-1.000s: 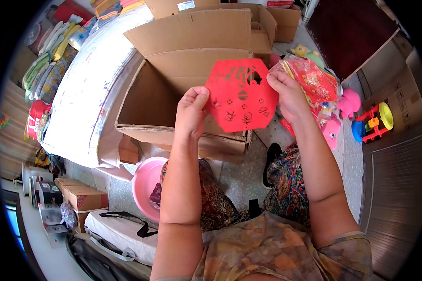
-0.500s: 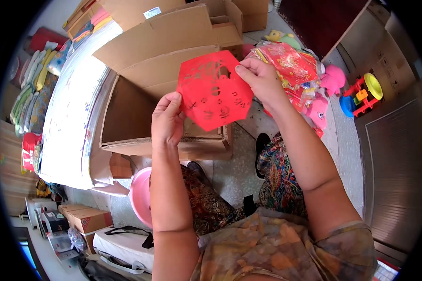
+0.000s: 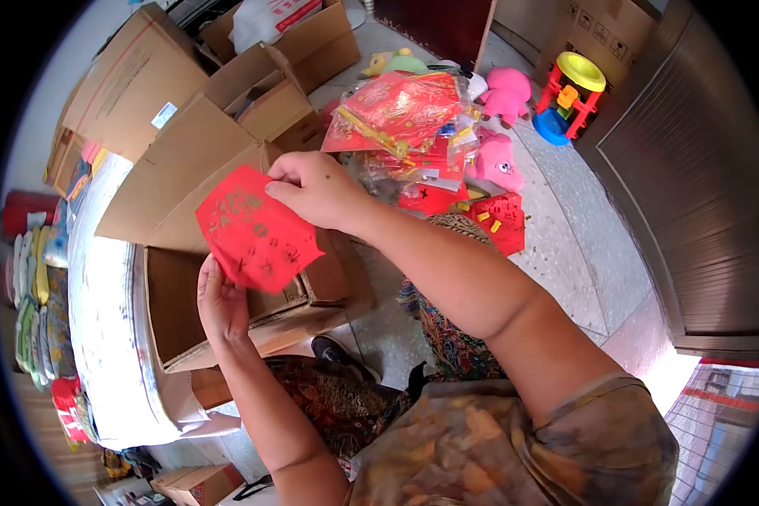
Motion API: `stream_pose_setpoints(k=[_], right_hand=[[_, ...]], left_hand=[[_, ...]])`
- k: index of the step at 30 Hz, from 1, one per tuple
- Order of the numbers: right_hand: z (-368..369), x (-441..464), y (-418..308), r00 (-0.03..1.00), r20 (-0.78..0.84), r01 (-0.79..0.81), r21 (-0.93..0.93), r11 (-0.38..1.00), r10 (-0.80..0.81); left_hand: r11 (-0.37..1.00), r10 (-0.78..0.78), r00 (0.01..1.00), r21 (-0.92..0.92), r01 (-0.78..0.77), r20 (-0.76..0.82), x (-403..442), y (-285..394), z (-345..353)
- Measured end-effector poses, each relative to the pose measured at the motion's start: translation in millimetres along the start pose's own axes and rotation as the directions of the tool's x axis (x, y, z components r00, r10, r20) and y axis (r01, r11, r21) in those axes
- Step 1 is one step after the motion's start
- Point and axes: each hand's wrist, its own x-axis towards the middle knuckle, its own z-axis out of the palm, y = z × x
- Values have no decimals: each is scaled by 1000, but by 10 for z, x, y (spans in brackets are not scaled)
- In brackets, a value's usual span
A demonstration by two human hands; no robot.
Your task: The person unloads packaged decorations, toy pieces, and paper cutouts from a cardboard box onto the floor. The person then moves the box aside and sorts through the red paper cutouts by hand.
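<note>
A red hexagonal paper cutout with pierced patterns is stretched between my two hands, tilted, above the open cardboard box. My left hand pinches its lower left edge between thumb and fingers. At its upper right edge my right hand grips it, thumb on the near face. To the right of my right hand lies a pile of red and gold decorations in clear plastic. Another red cutout with small yellow pieces lies on the floor below the pile.
Pink plush toys and a red, blue and yellow plastic toy stand on the floor at the right. More cardboard boxes are behind the open one. A bed with a white cover is at the left, a brown door at the right.
The view has turned to the right, so the box, bed and pile appear further left. The cutout is more tilted, with my right hand above my left. Both hands have kept hold of it.
</note>
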Motion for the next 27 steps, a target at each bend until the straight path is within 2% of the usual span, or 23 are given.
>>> stream_pose_setpoints(k=[3, 5, 7, 9, 11, 15, 17, 19, 21, 23, 25, 27], right_hand=[[-207, 57, -150, 995, -30, 91, -29, 995, -92], [-539, 119, -235, 977, -159, 131, -100, 986, -146], [-926, 123, -243, 942, -325, -29, 152, 988, 78], [-1388, 81, -64, 870, -476, 1, 269, 963, 132], [-1831, -131, 220, 776, -618, -23, 171, 985, 126], [-2557, -891, 930, 601, -756, -251, 127, 960, 257], [-2881, -1423, 1597, 435, -861, -402, 76, 912, 263], [-2939, -1971, 2016, 318, -911, -658, -13, 753, 262], [-2835, -2389, 2273, 223, -912, -865, -22, 502, 344], [-2928, -2859, 3058, 84, -885, -950, 68, 306, 458], [-2684, -2854, 2980, 25, -854, -896, 212, 391, 520], [-2501, -2674, 2757, 18, -851, -863, 251, 438, 524]], left_hand=[[999, 0, 999, 41, -2, 35, 40, -13, -151], [999, 1, 1000, 54, -1, -1, 46, -21, -122], [998, -2, 999, 67, 5, -44, 46, -29, -111], [998, -3, 998, 67, 7, -62, 46, -12, -99], [997, 9, 999, 72, -5, -45, 31, 7, -92], [996, 14, 1000, 87, -14, -2, 21, 41, -101], [993, 32, 999, 112, -30, -17, 22, 49, -127], [994, 39, 999, 104, -35, -38, 32, 58, -185], [996, 29, 999, 88, -27, -24, 36, 65, -215], [994, 45, 998, 106, -41, -39, 33, 75, -243], [992, 49, 997, 118, -43, -53, 37, 69, -246], [991, 53, 997, 127, -44, -64, 49, 54, -239]])
